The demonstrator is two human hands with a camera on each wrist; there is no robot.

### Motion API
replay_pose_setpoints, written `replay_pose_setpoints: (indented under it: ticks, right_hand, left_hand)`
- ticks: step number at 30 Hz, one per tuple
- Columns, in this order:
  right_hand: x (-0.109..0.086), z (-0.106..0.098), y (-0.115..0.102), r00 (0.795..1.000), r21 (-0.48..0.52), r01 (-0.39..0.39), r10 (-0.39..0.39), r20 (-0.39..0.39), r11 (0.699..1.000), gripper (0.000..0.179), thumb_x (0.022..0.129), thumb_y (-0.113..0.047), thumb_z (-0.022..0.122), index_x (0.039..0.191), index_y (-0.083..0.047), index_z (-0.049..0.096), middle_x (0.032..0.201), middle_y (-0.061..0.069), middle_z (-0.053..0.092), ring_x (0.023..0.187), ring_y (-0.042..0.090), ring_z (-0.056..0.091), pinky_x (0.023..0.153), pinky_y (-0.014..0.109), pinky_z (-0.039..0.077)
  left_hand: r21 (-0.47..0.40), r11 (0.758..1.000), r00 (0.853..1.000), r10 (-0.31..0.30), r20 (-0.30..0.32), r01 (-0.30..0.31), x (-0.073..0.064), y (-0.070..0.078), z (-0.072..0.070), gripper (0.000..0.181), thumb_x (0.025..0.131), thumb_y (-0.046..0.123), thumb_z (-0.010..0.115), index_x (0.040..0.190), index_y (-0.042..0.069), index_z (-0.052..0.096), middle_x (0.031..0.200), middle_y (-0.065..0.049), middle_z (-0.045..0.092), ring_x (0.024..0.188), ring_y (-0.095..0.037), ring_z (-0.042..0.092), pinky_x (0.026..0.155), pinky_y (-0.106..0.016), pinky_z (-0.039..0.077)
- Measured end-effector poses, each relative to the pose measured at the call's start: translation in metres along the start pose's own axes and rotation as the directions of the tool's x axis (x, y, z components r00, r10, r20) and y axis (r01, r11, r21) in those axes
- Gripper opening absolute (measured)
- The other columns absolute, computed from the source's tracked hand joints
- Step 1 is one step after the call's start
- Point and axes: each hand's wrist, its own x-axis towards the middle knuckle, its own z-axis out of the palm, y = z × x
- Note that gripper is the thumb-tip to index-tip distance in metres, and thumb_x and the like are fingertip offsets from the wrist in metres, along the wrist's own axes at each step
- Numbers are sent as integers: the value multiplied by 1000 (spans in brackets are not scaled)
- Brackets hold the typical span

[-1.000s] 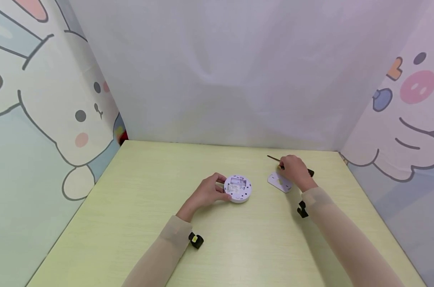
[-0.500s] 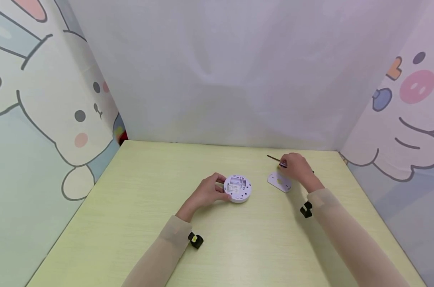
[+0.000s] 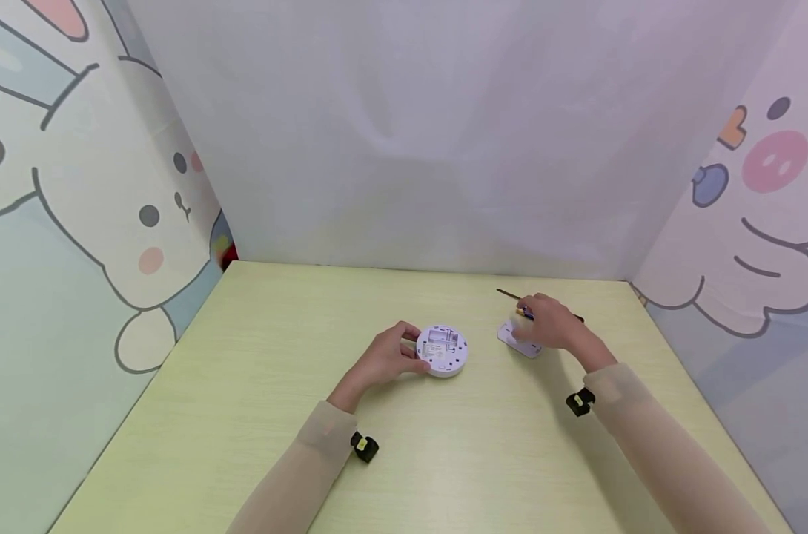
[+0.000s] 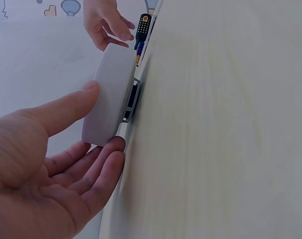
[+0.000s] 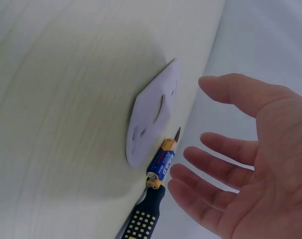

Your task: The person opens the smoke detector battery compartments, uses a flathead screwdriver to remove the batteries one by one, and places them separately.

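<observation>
My left hand holds a round white smoke detector by its near left edge, thumb in front and fingers behind. Its back faces up, showing a label and a bare battery bay. In the left wrist view the thumb presses the rim of the detector, with fingers curled beneath. My right hand hovers over a flat white mounting plate. The right wrist view shows this hand with fingers spread and nothing between them. Blue-and-gold batteries lie just beyond its fingertips, beside the plate.
Behind the batteries lies a screwdriver with a black, yellow-dotted handle; its thin shaft points left. A pale curtain rises behind the table's far edge. Cartoon-printed cloths flank the light wood table.
My right wrist has shifted to the right and nearer, and the fingers have come off the batteries, which now show beside the fingertips. The left hand and detector have stayed put.
</observation>
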Motion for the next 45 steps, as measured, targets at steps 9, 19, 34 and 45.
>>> replay_pose_setpoints:
  ticks: [9,19,34,45]
  right_hand:
    - [-6,9,-2,999,-21,39,-39,30,999,72,89,-32,83,141,10,56,135,32,59,119,47,62,97,62,52]
    - [-1,18,3,998,-82,54,-51,37,995,69,87,-32,85,135,11,61,145,33,56,128,51,55,100,62,50]
    - [1,20,4,997,-31,70,-69,18,997,51,86,-24,83,121,10,68,141,35,60,106,37,64,90,53,53]
    - [1,20,7,997,-22,77,-77,17,997,50,86,-24,83,120,9,69,131,32,66,104,36,65,90,54,54]
  left_hand:
    - [6,1000,1000,-2,3,2,0,1,0,61,87,19,91,138,10,57,137,-7,63,104,-16,70,94,-40,57]
    - [5,1000,1000,1,4,-1,-1,1,1,60,88,19,90,138,11,57,137,-7,63,105,-16,70,95,-40,57]
    - [16,1000,1000,-4,7,4,1,0,2,61,87,19,91,137,10,57,137,-7,64,105,-16,70,95,-40,57]
    - [19,1000,1000,-5,4,5,1,1,3,62,87,19,91,138,11,57,137,-7,64,104,-16,70,95,-40,57]
